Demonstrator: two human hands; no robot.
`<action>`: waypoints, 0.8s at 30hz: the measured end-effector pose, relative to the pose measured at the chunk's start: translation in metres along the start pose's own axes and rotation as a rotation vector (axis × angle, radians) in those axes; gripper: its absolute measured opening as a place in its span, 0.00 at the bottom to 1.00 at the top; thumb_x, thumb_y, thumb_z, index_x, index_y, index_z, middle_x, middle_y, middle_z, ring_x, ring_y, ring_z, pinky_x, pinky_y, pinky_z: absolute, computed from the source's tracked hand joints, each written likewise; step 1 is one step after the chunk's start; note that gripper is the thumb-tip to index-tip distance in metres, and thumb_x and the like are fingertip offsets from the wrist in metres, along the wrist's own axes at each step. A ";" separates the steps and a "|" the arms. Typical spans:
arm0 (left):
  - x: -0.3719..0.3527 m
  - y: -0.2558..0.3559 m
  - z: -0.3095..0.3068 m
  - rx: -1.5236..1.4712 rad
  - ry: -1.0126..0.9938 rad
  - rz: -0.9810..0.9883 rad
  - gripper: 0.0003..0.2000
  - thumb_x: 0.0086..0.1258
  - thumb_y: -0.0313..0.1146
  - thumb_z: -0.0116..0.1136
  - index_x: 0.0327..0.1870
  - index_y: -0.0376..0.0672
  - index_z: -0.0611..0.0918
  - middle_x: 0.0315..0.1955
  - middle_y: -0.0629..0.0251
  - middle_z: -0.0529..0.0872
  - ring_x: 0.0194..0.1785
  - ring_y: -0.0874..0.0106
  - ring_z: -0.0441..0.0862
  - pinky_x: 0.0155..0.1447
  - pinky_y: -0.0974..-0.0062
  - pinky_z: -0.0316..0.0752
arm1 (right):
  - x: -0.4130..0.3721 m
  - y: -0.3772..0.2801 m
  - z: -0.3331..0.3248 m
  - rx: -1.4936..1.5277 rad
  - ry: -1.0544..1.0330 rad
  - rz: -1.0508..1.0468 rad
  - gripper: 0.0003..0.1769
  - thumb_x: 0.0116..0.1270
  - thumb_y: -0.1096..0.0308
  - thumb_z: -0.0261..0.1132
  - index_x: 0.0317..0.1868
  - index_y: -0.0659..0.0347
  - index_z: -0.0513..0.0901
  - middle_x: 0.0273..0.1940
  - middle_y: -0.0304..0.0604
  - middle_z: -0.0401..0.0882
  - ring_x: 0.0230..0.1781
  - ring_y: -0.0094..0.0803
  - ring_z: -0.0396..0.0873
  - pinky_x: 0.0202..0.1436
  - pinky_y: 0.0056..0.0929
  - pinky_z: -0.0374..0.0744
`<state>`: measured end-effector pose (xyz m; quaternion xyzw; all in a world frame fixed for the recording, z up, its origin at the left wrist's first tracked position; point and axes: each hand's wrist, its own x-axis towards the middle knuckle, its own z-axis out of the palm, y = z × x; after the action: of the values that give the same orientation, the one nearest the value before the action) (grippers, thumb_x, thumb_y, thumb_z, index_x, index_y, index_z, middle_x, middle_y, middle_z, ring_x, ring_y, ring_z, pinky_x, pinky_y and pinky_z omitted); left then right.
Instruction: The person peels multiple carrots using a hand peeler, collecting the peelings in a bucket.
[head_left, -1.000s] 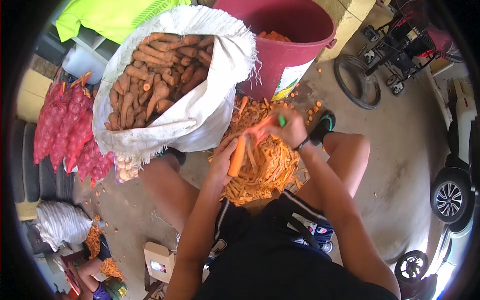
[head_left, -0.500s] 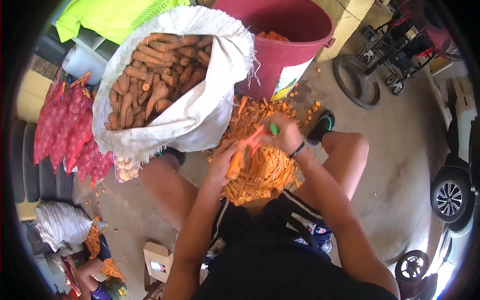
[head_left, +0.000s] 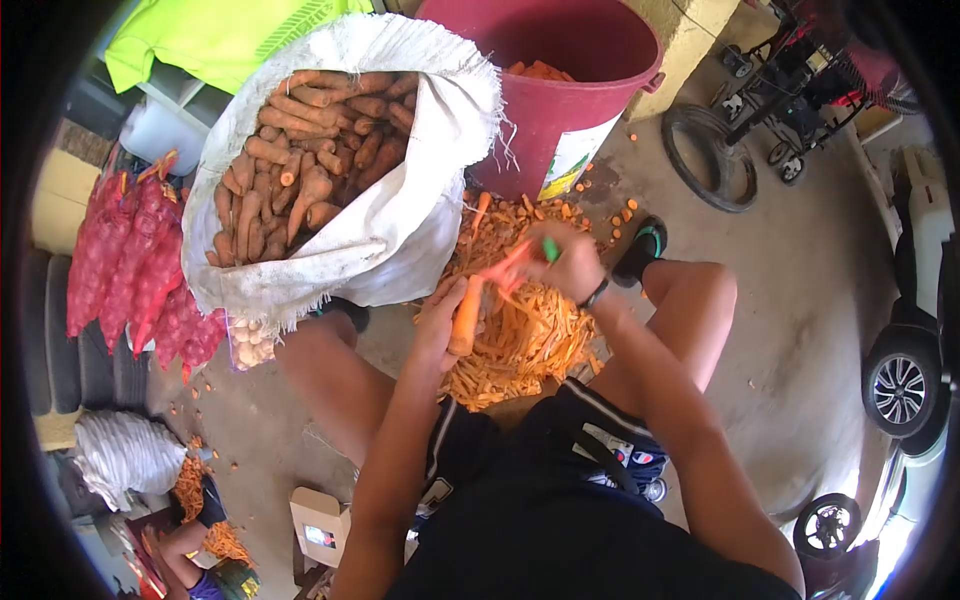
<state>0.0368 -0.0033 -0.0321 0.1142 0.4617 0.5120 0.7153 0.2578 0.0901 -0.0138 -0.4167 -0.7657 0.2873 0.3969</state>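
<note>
My left hand is wrapped round an orange carrot, its thick end pointing down toward me. In my right hand is a peeler with a red head and a bit of green showing at the fingers. The peeler is blurred by motion and meets the far end of the carrot. Below both hands, between my knees, lies a heap of carrot peelings. More shavings and cut carrot ends spread on the floor behind it.
A white woven sack full of unpeeled carrots stands at the upper left. Behind the peelings is a maroon bin with carrots inside. Red net bags hang at left. Another person's leg shows lower left.
The peeler remains at the carrot's far end, still blurred, with its angle slightly changed. The carrot has turned a little in my left hand. The view has shifted slightly.
</note>
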 end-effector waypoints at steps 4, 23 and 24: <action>-0.004 0.001 0.011 -0.005 0.034 0.012 0.12 0.80 0.37 0.56 0.55 0.41 0.83 0.39 0.66 0.86 0.35 0.77 0.84 0.33 0.79 0.82 | -0.014 -0.029 0.011 0.084 -0.204 -0.206 0.24 0.50 0.63 0.84 0.46 0.62 0.85 0.36 0.46 0.84 0.36 0.38 0.84 0.41 0.34 0.82; 0.006 -0.005 0.000 -0.050 -0.041 -0.033 0.13 0.83 0.40 0.49 0.56 0.42 0.76 0.38 0.61 0.84 0.34 0.72 0.83 0.36 0.75 0.81 | -0.015 -0.023 0.013 0.152 -0.204 -0.174 0.27 0.50 0.61 0.85 0.47 0.63 0.84 0.33 0.45 0.84 0.30 0.35 0.83 0.36 0.33 0.81; 0.006 -0.006 -0.003 -0.044 -0.057 -0.034 0.12 0.82 0.40 0.50 0.54 0.42 0.77 0.37 0.63 0.84 0.34 0.73 0.83 0.35 0.75 0.81 | -0.013 -0.024 0.011 0.103 -0.201 -0.176 0.27 0.49 0.61 0.84 0.47 0.62 0.84 0.36 0.46 0.84 0.32 0.37 0.83 0.38 0.34 0.81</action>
<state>0.0389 -0.0015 -0.0408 0.1052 0.4317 0.5062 0.7392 0.2426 0.0661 -0.0057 -0.2961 -0.8194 0.3307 0.3627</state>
